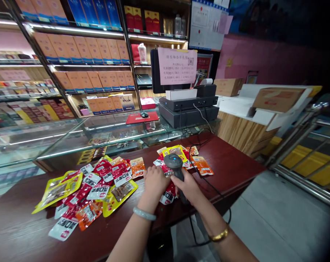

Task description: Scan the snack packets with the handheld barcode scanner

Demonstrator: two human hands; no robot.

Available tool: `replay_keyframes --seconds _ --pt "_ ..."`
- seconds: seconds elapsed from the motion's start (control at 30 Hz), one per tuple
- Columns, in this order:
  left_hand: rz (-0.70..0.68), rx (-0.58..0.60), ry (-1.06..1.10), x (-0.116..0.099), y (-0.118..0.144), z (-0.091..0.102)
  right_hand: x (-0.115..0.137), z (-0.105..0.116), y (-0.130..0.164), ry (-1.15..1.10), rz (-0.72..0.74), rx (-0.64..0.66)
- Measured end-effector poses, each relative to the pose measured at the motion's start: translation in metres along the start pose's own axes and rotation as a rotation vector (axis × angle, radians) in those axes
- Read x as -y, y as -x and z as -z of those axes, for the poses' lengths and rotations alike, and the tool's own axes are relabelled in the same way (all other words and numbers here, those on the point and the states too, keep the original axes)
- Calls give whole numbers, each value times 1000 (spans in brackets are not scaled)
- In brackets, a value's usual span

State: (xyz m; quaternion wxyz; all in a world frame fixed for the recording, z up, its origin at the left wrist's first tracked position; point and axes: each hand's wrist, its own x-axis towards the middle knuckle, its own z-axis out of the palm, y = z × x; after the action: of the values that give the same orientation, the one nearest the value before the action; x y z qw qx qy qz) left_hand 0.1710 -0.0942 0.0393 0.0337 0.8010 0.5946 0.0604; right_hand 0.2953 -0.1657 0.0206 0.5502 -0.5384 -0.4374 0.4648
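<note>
- Forearms reach in from the bottom edge, nearest the camera: the left wears a pale jade bangle (144, 214), the right a gold bangle (219, 235).
- Dark red-brown wooden bench (236, 160) carries everything, largest of all; its front edge runs close under both wrists, so the hands work right at the near side.
- Behind it a glass display counter (72, 134) and shelves of orange cartons (83, 49) stand well apart from the work.
- Black till unit with a screen and a pink paper notice (177, 66) stands at the bench's far end.
- Loose heap of red, yellow and orange foil snack packets (94, 189) is spread flat on the left; a smaller group of 5 or so (201, 164) lies beyond the hands.
- Right hand (191, 187) has its fingers clamped on the grey handheld barcode scanner (173, 162), head tilted down toward the packets; its black cable (197, 153) trails across the smaller group.
- Left hand (154, 182) rests with fingers curled together on a red and white packet (167, 196), seemingly pinning it flat under the scanner.
</note>
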Motion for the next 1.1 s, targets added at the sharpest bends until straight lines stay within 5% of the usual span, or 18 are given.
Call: replay_keyframes --seconds 0.47,0.67,0.93,1.1 --pt "11 -70 65 2 -4 -18 -5 3 -2 -13 9 -11" --pt "181 -3 486 32 -11 -27 -1 -4 4 -22 11 5" --pt "262 -319 1020 81 3 -24 10 -39 7 -112 20 188" --pt "287 -421 1077 94 17 -17 18 -66 3 -210 18 248"
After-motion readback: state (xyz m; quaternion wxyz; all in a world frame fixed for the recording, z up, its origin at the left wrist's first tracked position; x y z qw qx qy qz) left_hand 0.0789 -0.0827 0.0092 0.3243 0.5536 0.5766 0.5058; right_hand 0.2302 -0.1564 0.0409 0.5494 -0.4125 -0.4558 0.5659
